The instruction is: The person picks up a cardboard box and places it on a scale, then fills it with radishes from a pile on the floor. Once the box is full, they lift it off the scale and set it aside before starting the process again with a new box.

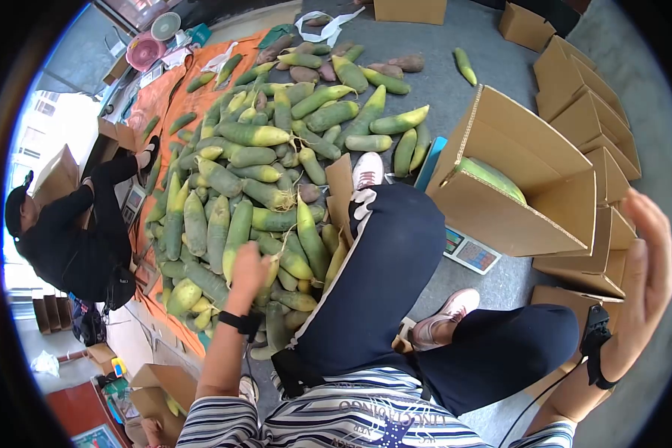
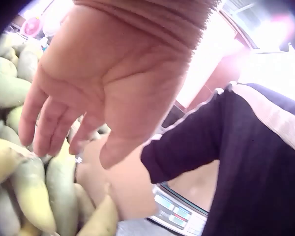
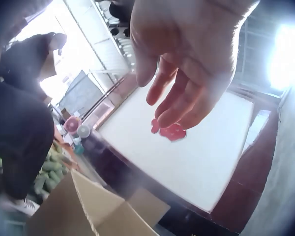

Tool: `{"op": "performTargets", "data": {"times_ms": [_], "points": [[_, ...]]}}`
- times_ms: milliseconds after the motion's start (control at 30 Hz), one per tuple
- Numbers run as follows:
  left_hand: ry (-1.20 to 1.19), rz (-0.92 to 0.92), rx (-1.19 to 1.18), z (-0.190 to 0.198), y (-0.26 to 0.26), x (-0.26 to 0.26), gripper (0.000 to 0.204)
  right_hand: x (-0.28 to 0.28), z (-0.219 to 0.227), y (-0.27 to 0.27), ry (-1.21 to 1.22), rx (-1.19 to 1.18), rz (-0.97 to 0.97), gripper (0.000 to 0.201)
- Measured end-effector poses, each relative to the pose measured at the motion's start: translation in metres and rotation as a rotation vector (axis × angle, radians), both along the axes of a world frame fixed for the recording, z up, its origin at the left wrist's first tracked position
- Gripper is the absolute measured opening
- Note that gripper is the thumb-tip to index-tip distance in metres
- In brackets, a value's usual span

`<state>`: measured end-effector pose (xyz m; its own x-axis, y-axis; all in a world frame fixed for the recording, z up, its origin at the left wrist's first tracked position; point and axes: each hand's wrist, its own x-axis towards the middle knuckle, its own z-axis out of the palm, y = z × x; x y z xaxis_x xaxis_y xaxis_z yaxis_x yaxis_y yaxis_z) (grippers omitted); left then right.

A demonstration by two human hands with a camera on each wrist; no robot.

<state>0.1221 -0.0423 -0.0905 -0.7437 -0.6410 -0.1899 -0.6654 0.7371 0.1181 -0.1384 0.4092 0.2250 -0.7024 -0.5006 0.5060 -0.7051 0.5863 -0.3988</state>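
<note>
My left hand (image 1: 248,274) hovers low over a large heap of green radishes (image 1: 254,134), some with yellowish ends and thin roots. Nothing shows between its loosely bent fingers (image 2: 54,120) in the left wrist view. One long radish (image 1: 238,231) lies just beyond the fingertips. Raised at the far right, my right hand (image 1: 649,257) is off to the side of the cardboard box (image 1: 526,142), its fingers loosely extended and holding nothing. Inside that box lies a single green radish (image 1: 491,179). A scale (image 1: 472,252) with a keypad shows beside the box's lower edge.
Several more cardboard boxes (image 1: 601,172) line the right side. A cardboard flap (image 1: 341,190) stands between the heap and my leg. Orange sheeting (image 1: 175,104) lies under the heap's left side, where another person (image 1: 75,231) in black sits. A lone radish (image 1: 465,67) lies on the grey floor.
</note>
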Motion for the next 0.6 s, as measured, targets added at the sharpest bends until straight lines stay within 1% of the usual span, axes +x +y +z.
{"op": "performTargets", "data": {"times_ms": [33,67,100,133,167,233,267,333,367,400,467,500,533,567,600], "points": [[0.006,0.067,-0.120,-0.009,-0.022,0.011,0.042,0.000,0.000,-0.008,0.000,0.002,0.005,0.024],[0.008,0.071,-0.118,-0.008,-0.032,0.017,0.042,-0.001,-0.002,-0.017,0.000,-0.073,-0.057,0.024],[-0.026,0.155,-0.161,-0.009,-0.040,0.024,0.045,-0.003,-0.006,-0.023,-0.001,-0.149,-0.122,0.025],[-0.060,0.234,-0.205,-0.010,-0.046,0.030,0.049,-0.010,-0.015,-0.025,-0.060,-0.175,-0.112,0.024],[-0.058,0.226,-0.207,-0.013,-0.050,0.032,0.049,-0.018,-0.026,-0.026,-0.138,-0.168,-0.121,0.023],[-0.137,0.253,-0.240,-0.025,-0.056,0.033,0.055,-0.037,-0.058,-0.016,-0.265,-0.180,-0.128,0.021],[-0.126,0.239,-0.243,-0.026,-0.058,0.028,0.055,-0.047,-0.076,-0.009,-0.311,-0.201,-0.123,0.021],[-0.179,0.292,-0.215,-0.025,-0.058,0.022,0.059,-0.058,-0.103,0.003,-0.392,-0.191,-0.175,0.023],[-0.139,0.231,-0.265,-0.022,-0.058,0.025,0.054,-0.064,-0.117,0.012,-0.393,-0.164,-0.189,0.024],[-0.140,0.217,-0.274,-0.021,-0.061,0.025,0.054,-0.068,-0.129,0.019,-0.397,-0.128,-0.211,0.024],[0.008,0.332,0.052,-0.031,-0.081,0.027,0.048,-0.072,-0.143,0.028,-0.335,-0.015,-0.228,0.024],[0.320,0.493,0.441,-0.026,-0.081,0.017,0.043,-0.070,-0.146,0.031,-0.343,-0.020,-0.245,0.024],[0.323,0.479,0.440,-0.022,-0.077,0.009,0.043,-0.072,-0.146,0.031,-0.277,0.124,-0.256,0.025],[0.461,0.636,0.771,-0.019,-0.070,0.004,0.041,-0.074,-0.146,0.031,-0.211,0.268,-0.264,0.025],[0.593,0.788,1.106,0.010,-0.044,-0.013,0.040,-0.077,-0.153,0.034,-0.168,0.302,-0.247,0.023]]}}
